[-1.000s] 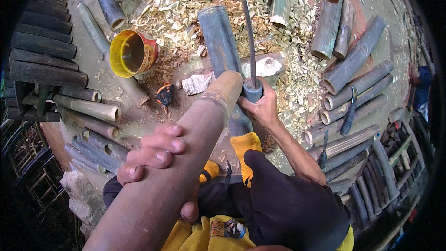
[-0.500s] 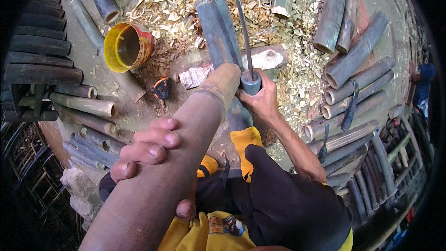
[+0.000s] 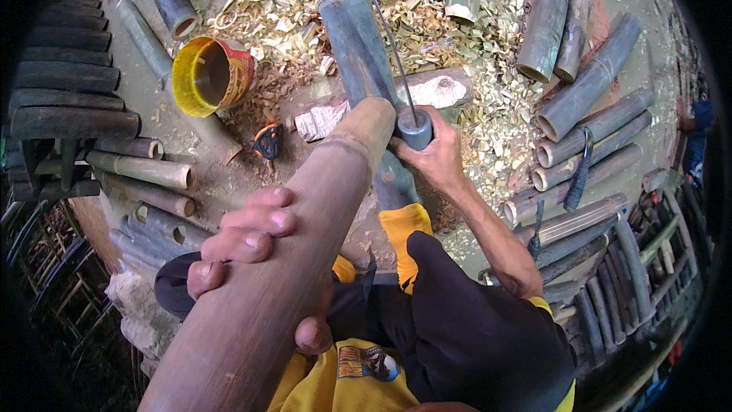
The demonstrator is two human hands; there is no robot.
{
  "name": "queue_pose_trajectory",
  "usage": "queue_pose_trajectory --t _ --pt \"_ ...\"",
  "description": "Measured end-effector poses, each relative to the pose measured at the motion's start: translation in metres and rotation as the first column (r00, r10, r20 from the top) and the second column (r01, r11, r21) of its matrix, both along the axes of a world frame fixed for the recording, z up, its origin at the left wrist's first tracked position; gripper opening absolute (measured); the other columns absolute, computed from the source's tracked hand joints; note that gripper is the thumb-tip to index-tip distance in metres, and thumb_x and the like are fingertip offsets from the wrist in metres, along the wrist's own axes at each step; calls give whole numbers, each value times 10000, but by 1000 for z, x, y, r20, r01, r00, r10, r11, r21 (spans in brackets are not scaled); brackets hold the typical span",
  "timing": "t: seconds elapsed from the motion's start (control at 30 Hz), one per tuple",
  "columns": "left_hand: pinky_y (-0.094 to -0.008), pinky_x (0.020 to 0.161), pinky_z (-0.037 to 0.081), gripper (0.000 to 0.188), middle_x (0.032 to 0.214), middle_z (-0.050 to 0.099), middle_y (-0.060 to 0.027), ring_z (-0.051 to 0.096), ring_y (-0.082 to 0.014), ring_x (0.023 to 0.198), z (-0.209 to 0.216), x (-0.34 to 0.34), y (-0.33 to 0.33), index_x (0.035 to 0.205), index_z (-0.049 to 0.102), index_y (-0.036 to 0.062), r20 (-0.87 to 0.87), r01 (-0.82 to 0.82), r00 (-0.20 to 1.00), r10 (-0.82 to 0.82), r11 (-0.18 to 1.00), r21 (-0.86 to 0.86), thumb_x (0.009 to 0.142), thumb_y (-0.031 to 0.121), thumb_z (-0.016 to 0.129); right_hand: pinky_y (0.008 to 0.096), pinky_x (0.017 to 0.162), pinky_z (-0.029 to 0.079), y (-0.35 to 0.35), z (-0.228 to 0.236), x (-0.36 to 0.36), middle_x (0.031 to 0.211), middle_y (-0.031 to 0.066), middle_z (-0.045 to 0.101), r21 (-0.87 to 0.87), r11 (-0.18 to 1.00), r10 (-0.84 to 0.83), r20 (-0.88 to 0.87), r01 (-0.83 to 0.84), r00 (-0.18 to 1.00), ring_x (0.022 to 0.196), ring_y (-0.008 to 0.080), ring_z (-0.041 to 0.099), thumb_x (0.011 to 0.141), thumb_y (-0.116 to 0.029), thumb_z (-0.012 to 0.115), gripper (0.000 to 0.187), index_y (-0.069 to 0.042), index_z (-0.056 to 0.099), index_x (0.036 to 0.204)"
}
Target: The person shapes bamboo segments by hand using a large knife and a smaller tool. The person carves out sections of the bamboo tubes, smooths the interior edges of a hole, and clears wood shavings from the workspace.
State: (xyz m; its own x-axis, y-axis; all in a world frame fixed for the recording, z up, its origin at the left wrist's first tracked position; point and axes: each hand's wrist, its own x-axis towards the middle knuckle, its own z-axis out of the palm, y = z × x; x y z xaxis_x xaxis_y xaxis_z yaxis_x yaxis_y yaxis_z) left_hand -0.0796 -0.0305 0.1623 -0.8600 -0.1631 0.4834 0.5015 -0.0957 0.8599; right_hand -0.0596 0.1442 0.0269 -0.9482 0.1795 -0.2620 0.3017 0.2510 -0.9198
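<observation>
My left hand [image 3: 252,248] grips a thick brown bamboo pole [image 3: 305,236] that slants from the lower left up toward the middle of the view. My right hand [image 3: 435,156] is closed around the grey handle [image 3: 415,130] of a long curved blade [image 3: 381,23], held right at the pole's upper end. The blade rises thin and dark away from the handle. Under the pole's end lies a grey-green bamboo section [image 3: 362,61] pointing away from me, next to a short pale wood block [image 3: 435,90].
Wood shavings [image 3: 297,0] cover the ground ahead. A yellow bucket [image 3: 210,76] lies on its side at the left, an orange tape measure [image 3: 267,141] near it. Cut bamboo lengths lie stacked at the right [image 3: 587,99] and left [image 3: 137,168]. Another knife [image 3: 581,168] rests on the right pile.
The view has drifted slightly, so the bucket and bamboo sit lower in the picture. The blade has tilted a little leftward at the pole's end. Both hands keep their grip.
</observation>
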Motion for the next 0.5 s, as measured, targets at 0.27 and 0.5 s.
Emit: queue_pose_trajectory --t 0.27,0.5 --pt "-496 882 395 674 1053 511 -115 522 -279 948 6 -5 6 1256 350 113 36 91 995 -89 994 -64 716 384 650 292 550 483 122 61 -14 720 99 572 495 835 351 -139 -243 926 608 198 584 706 -65 686 324 -20 529 986" --pt "-496 870 401 654 1028 515 -120 525 -282 941 6 -9 15 1247 352 114 14 93 996 -93 994 -51 713 357 641 459 564 440 186 64 -52 712 133 541 695 215 735 347 -686 583 647 344 569 756 -285 640 351 -114 482 1019"
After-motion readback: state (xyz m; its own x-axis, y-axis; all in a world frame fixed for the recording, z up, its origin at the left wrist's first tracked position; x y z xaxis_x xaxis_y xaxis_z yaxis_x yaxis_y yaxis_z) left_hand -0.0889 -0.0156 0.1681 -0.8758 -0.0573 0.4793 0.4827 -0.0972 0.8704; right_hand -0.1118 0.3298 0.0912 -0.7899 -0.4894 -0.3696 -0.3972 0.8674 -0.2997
